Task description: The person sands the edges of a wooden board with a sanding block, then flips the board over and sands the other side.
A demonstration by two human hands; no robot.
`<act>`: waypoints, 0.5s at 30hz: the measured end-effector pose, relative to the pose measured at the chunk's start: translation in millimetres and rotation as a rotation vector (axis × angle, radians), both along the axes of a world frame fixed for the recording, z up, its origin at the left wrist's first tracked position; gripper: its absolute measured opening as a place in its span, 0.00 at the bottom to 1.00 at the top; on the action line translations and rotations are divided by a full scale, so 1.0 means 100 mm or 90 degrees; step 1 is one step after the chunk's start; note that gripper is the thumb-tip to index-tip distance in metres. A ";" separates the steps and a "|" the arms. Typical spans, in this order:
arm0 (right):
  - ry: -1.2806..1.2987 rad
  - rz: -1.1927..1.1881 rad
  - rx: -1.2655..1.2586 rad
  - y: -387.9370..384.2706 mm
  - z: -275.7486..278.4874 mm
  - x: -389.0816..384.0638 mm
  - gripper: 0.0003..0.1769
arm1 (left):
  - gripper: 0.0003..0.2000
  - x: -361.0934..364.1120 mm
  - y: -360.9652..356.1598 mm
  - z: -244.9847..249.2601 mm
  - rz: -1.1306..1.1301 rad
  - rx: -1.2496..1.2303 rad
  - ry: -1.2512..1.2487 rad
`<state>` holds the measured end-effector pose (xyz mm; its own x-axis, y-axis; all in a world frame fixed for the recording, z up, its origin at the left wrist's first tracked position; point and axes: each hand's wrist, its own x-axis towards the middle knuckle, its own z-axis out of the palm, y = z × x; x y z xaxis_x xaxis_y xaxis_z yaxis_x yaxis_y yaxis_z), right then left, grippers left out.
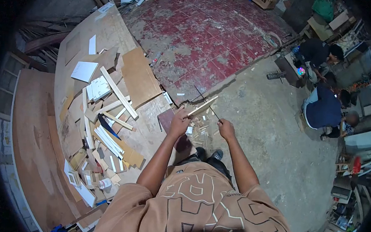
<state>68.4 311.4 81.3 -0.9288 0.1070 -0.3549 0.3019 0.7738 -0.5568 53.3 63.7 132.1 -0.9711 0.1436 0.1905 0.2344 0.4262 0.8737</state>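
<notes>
My left hand (180,123) is closed around the near end of a pale wooden strip (206,104), pressing it at the edge of the plywood worktable (149,120). The strip's far end juts out over the floor. My right hand (226,129) grips a thin, dark, rod-like tool (213,112) by its near end. This tool runs up and to the left, crossing the strip at an angle. Its exact kind cannot be made out. Below both hands, small wood offcuts (199,128) are scattered on the floor.
Wood strips (118,92), a brown board (139,78), white pieces (84,71) and a dark blue-edged tool (108,126) cover the table at left. Red tiled flooring (202,41) lies ahead, with a raised edge. At right, people (322,106) crouch near a wooden box (289,70).
</notes>
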 end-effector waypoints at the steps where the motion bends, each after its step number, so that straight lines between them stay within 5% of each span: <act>1: 0.019 0.003 -0.019 0.02 0.02 0.01 0.14 | 0.10 0.06 0.00 -0.02 0.005 -0.004 -0.001; 3: 0.049 0.010 -0.041 0.07 0.05 -0.04 0.14 | 0.18 0.09 0.02 -0.07 -0.060 0.034 -0.129; 5: 0.088 0.011 -0.056 0.07 0.04 -0.03 0.13 | 0.17 0.14 0.05 -0.14 -0.054 0.048 -0.076; 15: 0.061 0.223 -0.048 -0.35 0.50 0.01 0.14 | 0.12 0.35 -0.39 0.04 0.322 0.067 -0.110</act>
